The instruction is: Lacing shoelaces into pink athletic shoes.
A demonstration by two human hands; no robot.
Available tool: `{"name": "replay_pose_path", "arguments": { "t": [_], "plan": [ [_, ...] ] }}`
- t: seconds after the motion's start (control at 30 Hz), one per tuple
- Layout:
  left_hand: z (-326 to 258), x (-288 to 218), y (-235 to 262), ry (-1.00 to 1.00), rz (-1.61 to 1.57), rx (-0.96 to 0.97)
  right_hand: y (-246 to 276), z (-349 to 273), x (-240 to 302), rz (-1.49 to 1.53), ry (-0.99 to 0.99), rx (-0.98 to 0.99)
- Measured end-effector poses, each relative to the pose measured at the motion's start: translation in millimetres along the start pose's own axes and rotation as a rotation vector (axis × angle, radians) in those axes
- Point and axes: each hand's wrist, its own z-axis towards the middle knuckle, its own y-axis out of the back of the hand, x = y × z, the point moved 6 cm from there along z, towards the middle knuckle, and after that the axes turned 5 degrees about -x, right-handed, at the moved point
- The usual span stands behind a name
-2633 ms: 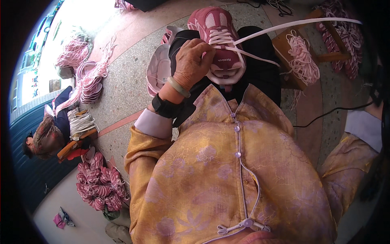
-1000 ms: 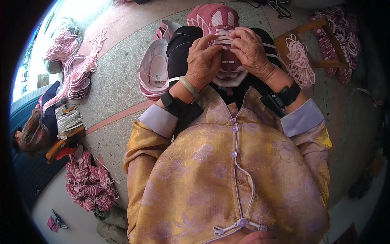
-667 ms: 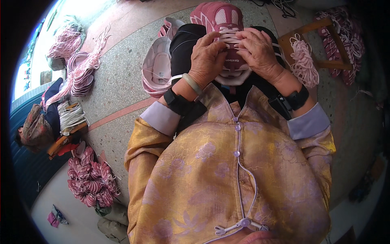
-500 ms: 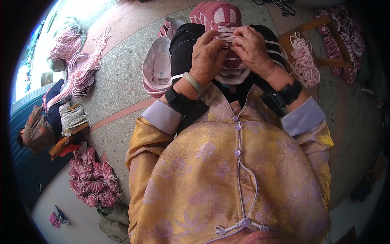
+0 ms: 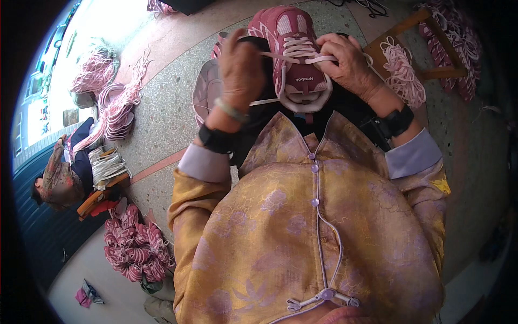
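A pink sneaker (image 5: 305,81) rests between my dark-clad knees, toe pointing away, its upper eyelets laced with a pale flat shoelace (image 5: 300,49). My right hand (image 5: 348,63) pinches one end of the shoelace just right of the tongue. My left hand (image 5: 240,73), smeared by motion, is out to the sneaker's left; a taut length of lace runs from the eyelets to it, its fingers apparently closed on the lace. A loose strand crosses low beside my left wrist. Partly behind the left hand and forearm lies another pale pink shoe (image 5: 206,89).
On the right, a bundle of pale laces (image 5: 402,73) lies on a wooden frame (image 5: 443,46), near piled pink shoes (image 5: 464,51). To the left are hanks of laces (image 5: 116,108), a seated person (image 5: 62,178), a wound white lace bundle (image 5: 107,168) and a heap of pink shoes (image 5: 135,243).
My hands have parted from over the laces. The left hand has swung left, drawing the lace taut; the right has shifted slightly right. More of the sneaker's tongue and collar shows.
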Motion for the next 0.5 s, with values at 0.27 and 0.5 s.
{"name": "replay_pose_path", "arguments": {
  "t": [0.27, 0.5],
  "plan": [
    [-68.0, 175.6, 146.5, 0.332, 0.785, -0.062, 1.6, -23.7, -19.1, 0.128, -0.054, -0.32],
    [-92.7, 166.7, 109.7, 0.291, 0.843, 0.169, -5.6, -12.7, -2.6, 0.327, -0.137, -0.297]
  ]
}}
